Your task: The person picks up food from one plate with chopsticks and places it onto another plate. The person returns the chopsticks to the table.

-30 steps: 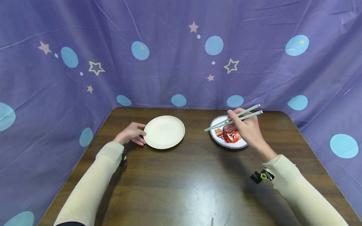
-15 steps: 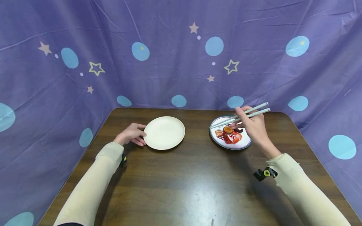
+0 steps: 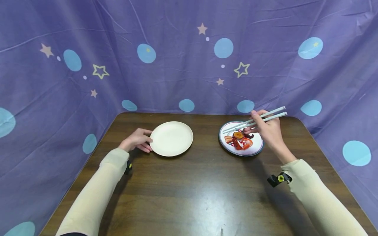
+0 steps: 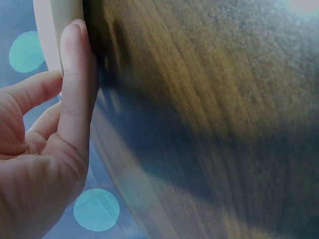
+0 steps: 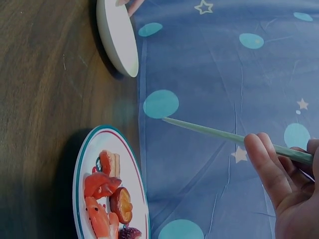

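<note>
1. Reference: I set a clock face on the table point(image 3: 165, 186), with 12 o'clock at its far edge.
2. Left hand point(image 3: 137, 139): I observed it at the 9 o'clock edge of a cream plate point(image 3: 172, 139). Thumb and fingers pinched the rim, the thumb lapping over the top.
3. The cream plate lay at 11 o'clock, and its upper face was bare.
4. Right hand point(image 3: 268, 131): I logged it at the 2 o'clock side of a patterned plate point(image 3: 256, 147). Thumb and fingers pinched a pair of pale green chopsticks point(image 3: 275, 116), whose tips pointed toward 9 o'clock and lay close together.
5. In the right wrist view I saw the visible chopstick tip raised, apart from the food.
6. The patterned plate lay at 1 o'clock, well apart from the cream plate. I recorded its contents by the plate's own dial: a pale, orange-edged block point(image 3: 228, 139) at 9; a browned round piece point(image 3: 238, 135) at 11, near the middle; a dark curled piece point(image 3: 249, 135) at 2; red-orange pieces point(image 3: 247, 143) from 5 to 7.
7. A purple backdrop point(image 3: 183, 78) with stars and blue spots rose behind 12 o'clock.
</note>
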Tool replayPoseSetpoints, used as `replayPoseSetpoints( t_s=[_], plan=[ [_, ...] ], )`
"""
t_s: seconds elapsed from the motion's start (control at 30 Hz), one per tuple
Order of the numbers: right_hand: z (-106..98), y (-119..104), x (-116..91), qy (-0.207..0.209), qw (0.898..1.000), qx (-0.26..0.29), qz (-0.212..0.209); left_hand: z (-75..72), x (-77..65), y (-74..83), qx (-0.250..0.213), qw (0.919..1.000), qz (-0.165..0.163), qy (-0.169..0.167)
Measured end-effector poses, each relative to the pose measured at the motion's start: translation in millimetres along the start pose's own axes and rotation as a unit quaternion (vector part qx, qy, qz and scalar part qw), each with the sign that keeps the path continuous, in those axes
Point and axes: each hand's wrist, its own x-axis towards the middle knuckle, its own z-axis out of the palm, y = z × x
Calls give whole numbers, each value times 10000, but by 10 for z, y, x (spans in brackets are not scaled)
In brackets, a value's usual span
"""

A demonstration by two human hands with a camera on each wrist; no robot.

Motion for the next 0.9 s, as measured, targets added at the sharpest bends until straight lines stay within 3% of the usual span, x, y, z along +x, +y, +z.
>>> replayPoseSetpoints(
  t_s=[0.9],
  plan=[
    [-176,47,24,463,9980,436,2,-5,-11,5,-18,10000,59,-21]
  ],
)
